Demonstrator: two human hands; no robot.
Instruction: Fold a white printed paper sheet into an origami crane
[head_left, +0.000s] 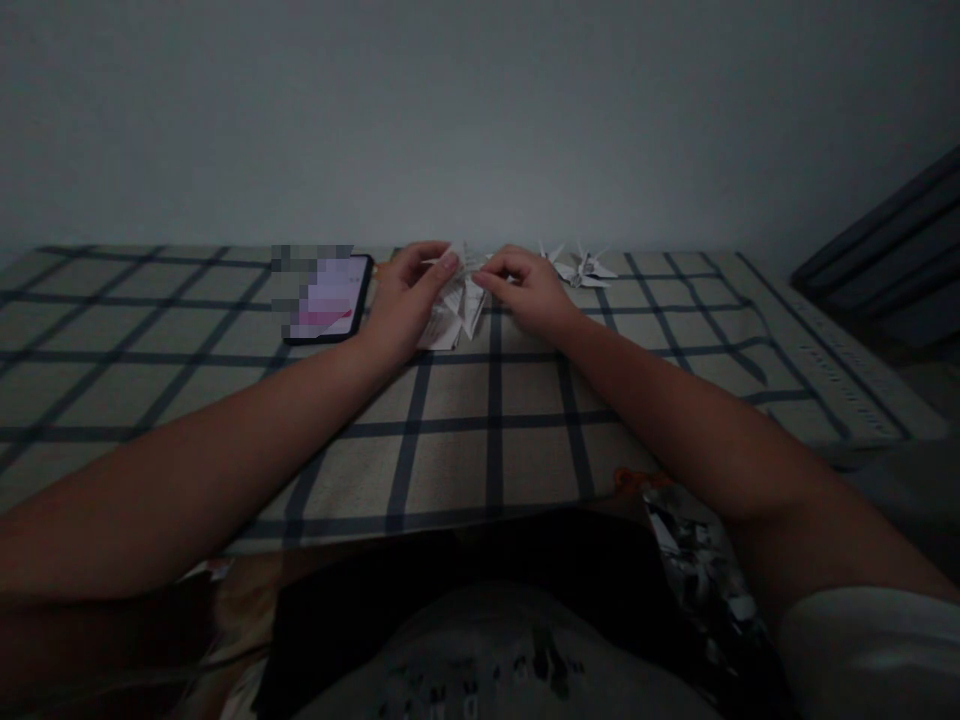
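Between my two hands is a folded paper crane [470,300], white with faint print, its pointed parts angled up and down. My left hand [409,295] pinches its upper left part between thumb and fingers. With thumb and forefinger together, my right hand [529,288] grips a part of it on the right; the fingertips cover the exact spot. Beneath the crane, partly hidden by my left hand, lie flat printed paper sheets [441,335]. Finished-looking paper cranes [589,270] with spiky points sit just behind and right of my right hand.
A phone [330,300] with a lit, partly blurred screen lies left of my left hand. The checked tablecloth [450,440] covers the table, which meets a plain wall [465,120] at the back. Dark folded fabric [892,250] stands at the far right.
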